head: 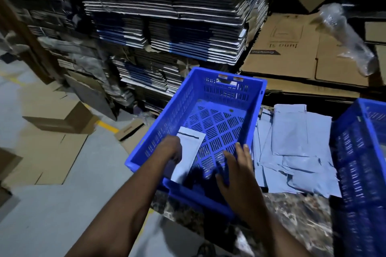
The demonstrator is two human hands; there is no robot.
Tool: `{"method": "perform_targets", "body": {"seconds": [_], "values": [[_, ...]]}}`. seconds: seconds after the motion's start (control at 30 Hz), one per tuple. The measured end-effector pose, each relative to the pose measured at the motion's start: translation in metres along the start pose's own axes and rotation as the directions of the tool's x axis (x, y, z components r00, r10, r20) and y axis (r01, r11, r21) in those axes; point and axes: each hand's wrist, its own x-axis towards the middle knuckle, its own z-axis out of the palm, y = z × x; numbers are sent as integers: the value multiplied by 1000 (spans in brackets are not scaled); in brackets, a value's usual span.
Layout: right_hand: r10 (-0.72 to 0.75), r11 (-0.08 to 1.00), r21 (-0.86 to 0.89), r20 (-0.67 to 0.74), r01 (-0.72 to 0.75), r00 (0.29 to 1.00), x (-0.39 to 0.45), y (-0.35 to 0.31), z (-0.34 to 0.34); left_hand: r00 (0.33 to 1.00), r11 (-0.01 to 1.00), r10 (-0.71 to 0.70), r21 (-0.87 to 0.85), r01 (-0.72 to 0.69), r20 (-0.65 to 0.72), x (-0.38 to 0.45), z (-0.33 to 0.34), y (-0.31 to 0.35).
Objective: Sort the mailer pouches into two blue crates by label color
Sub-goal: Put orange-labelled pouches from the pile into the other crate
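A blue slatted crate [258,98] stands in the middle on a dark marbled table. Inside it my left hand [171,149] reaches down and holds a white mailer pouch [191,152] that lies against the crate's floor near its left wall. My right hand [236,171] hovers over the crate's near right corner with its fingers spread and nothing in it. Several pale mailer pouches [292,148] lie in a loose overlapping pile on the table right of the crate. A second blue crate [355,162] stands at the right edge, partly cut off.
Tall stacks of flattened cartons [167,27] rise behind the crate. Brown cardboard sheets [292,52] lie at the back right with a clear plastic wrap [346,41] on them. Loose boxes [60,115] sit on the grey floor to the left, beside a yellow line.
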Motion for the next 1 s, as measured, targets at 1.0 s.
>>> {"method": "perform_targets", "body": {"seconds": [1.0], "values": [[657,631,596,-70,-497,750,33,174,-122,826,610,559,-642,-465,-66,-90,116,178]]}}
